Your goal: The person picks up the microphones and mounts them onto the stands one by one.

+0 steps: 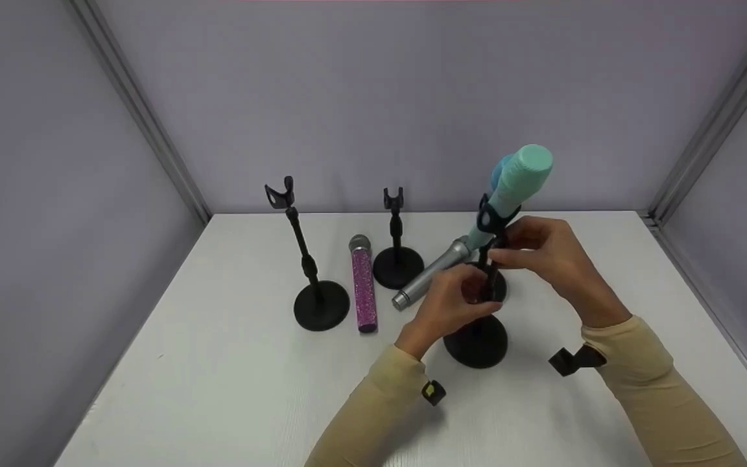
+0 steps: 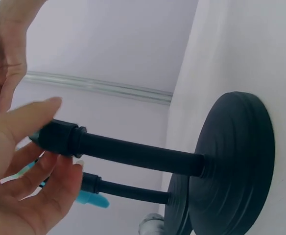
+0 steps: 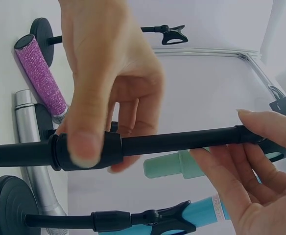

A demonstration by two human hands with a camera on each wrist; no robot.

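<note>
In the head view, a black desktop microphone stand (image 1: 476,347) stands on the table at centre right. A mint-green microphone (image 1: 517,181) sits tilted in the clip at its top. My left hand (image 1: 446,303) grips the thick collar (image 3: 106,149) midway up the pole, thumb on one side and fingers on the other. Higher up, just under the clip, my right hand (image 1: 545,253) pinches the thin upper rod (image 3: 182,141) between thumb and fingers. Right behind is another stand (image 3: 111,221), with a blue microphone (image 3: 205,211) in its clip.
A silver microphone (image 1: 430,274) lies beside the stands. Left of it lies a glittery purple microphone (image 1: 364,288). Two stands with bare clips, a short one (image 1: 398,267) and a taller one (image 1: 321,306), stand further left. Panels enclose the white table (image 1: 231,363).
</note>
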